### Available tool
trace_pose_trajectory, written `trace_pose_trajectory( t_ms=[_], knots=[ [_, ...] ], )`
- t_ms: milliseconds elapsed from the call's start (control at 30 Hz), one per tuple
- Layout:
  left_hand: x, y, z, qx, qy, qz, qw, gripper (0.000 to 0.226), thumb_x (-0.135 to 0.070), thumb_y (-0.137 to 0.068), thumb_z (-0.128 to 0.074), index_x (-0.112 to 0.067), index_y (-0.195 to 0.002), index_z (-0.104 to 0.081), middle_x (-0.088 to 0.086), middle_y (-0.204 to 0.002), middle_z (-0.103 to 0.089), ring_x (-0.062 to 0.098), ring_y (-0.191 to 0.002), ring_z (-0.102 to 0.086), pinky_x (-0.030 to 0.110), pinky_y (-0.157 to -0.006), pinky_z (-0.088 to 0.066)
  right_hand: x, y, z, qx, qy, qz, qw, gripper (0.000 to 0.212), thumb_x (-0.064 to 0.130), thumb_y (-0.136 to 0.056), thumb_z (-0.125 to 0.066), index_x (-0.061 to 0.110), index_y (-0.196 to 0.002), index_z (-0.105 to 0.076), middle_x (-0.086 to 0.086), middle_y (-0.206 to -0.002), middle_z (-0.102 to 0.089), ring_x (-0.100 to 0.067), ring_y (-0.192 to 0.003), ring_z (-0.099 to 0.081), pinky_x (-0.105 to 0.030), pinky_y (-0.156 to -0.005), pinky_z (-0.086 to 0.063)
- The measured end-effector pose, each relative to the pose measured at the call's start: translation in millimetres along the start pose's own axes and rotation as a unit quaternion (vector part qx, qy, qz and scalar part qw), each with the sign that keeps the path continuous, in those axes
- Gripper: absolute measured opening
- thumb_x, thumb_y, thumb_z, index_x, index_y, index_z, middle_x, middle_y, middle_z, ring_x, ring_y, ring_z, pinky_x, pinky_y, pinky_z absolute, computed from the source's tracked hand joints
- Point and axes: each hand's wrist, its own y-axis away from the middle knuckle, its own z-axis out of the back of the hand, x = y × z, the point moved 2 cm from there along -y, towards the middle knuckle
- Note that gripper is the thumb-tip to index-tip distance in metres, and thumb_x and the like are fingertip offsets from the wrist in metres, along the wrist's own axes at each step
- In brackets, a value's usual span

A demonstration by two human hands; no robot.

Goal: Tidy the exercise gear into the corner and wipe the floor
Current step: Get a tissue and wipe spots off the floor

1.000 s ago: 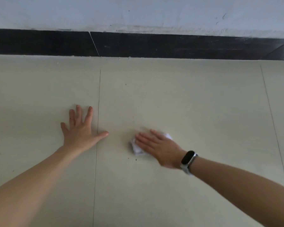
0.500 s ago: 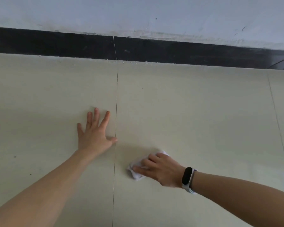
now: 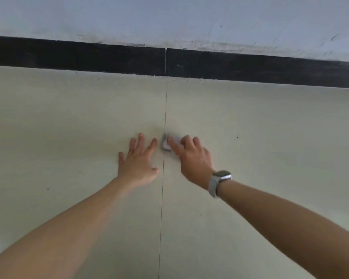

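Pale tiled floor (image 3: 250, 127) below black skirting (image 3: 89, 57); white, perhaps scuffed wall (image 3: 169, 17).

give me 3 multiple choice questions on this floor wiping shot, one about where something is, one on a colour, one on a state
1. Where is the white cloth relative to the tile joint?
A. just right of it, by its edge
B. far left of it
C. against the baseboard

2. What colour is the baseboard?
A. white
B. black
C. red

3. How is the left hand placed?
A. curled in a fist
B. pinching the cloth
C. flat on the floor tile with fingers spread

Answers:
1. A, the cloth sits under the right hand's fingers, touching the joint line from the right side.
2. B, a black strip runs between the pale wall and the floor.
3. C, the palm is down, the fingers are straight and apart, and it holds nothing.
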Motion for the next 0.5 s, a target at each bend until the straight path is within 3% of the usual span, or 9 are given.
trace_pose_trajectory(
  t_ms=[100, 167, 233, 300, 367, 433, 500],
  knots=[
    [2.5, -1.2, 8.4, 0.033, 0.014, -0.008, 0.999, 0.081, -0.022, -0.087, -0.050, -0.035, -0.147, 0.003, -0.002, -0.155, 0.024, 0.021, -0.144, 0.017, 0.055, -0.114, -0.003, 22.3, 92.4, -30.3, 0.064, 0.038, 0.162, 0.984, 0.080, 0.013, -0.051, -0.071, 0.033, -0.125, -0.048, 0.006, -0.086, -0.056, -0.017, -0.071, -0.054, -0.025, -0.047, -0.046],
    [3.8, 0.3, 11.7, 0.039, 0.018, -0.015, 0.999, 0.079, -0.015, -0.088, -0.046, -0.034, -0.147, 0.002, -0.002, -0.155, 0.023, 0.020, -0.144, 0.017, 0.054, -0.114, -0.003, 9.0, 134.9, -41.1, 0.112, 0.103, 0.303, 0.941, 0.074, 0.020, -0.057, -0.067, 0.037, -0.125, -0.043, 0.009, -0.086, -0.058, -0.014, -0.073, -0.046, -0.024, -0.052, -0.046],
    [5.4, 1.2, 12.5, 0.026, 0.014, -0.025, 0.999, 0.073, -0.017, -0.090, -0.044, -0.033, -0.147, -0.002, -0.001, -0.156, 0.020, 0.021, -0.145, 0.014, 0.054, -0.114, -0.006, -12.9, 135.0, -32.9, 0.111, 0.147, 0.338, 0.923, 0.068, 0.019, -0.064, -0.061, 0.039, -0.126, -0.041, 0.008, -0.088, -0.059, -0.015, -0.076, -0.037, -0.023, -0.056, -0.046],
    [6.6, 4.0, 11.4, -0.006, -0.017, -0.037, 0.999, 0.067, -0.027, -0.092, -0.044, -0.031, -0.147, -0.006, 0.000, -0.157, 0.015, 0.022, -0.146, 0.009, 0.054, -0.114, -0.012, -31.7, 104.2, -14.4, 0.055, 0.155, 0.240, 0.957, 0.073, 0.009, -0.065, -0.061, 0.037, -0.129, -0.041, 0.003, -0.091, -0.059, -0.018, -0.079, -0.041, -0.026, -0.056, -0.046],
    [8.5, 10.1, 7.5, -0.038, -0.061, -0.049, 0.996, 0.064, -0.040, -0.092, -0.043, -0.031, -0.147, -0.010, 0.002, -0.158, 0.010, 0.024, -0.146, 0.005, 0.051, -0.114, -0.017, -53.8, 66.9, 11.0, 0.003, 0.109, 0.042, 0.993, 0.070, 0.003, -0.078, -0.052, 0.038, -0.136, -0.035, -0.006, -0.106, -0.054, -0.027, -0.093, -0.048, -0.034, -0.066, -0.046],
    [11.5, 20.0, 0.3, -0.061, -0.098, -0.063, 0.991, 0.065, -0.047, -0.090, -0.042, -0.032, -0.146, -0.013, 0.004, -0.158, 0.007, 0.027, -0.145, 0.008, 0.050, -0.115, -0.015, -68.9, 52.0, 20.4, -0.009, 0.026, -0.122, 0.992, 0.065, 0.004, -0.087, -0.042, 0.040, -0.140, -0.028, -0.012, -0.116, -0.046, -0.033, -0.105, -0.044, -0.039, -0.075, -0.043],
    [11.8, 31.4, -10.9, -0.071, -0.123, -0.089, 0.986, 0.067, -0.049, -0.089, -0.043, -0.032, -0.146, -0.013, 0.005, -0.158, 0.007, 0.028, -0.145, 0.011, 0.053, -0.115, -0.010, -55.9, 67.6, 13.1, -0.036, 0.024, -0.147, 0.988, 0.068, 0.002, -0.083, -0.045, 0.036, -0.140, -0.030, -0.014, -0.112, -0.047, -0.035, -0.100, -0.045, -0.039, -0.073, -0.042]
  ],
)
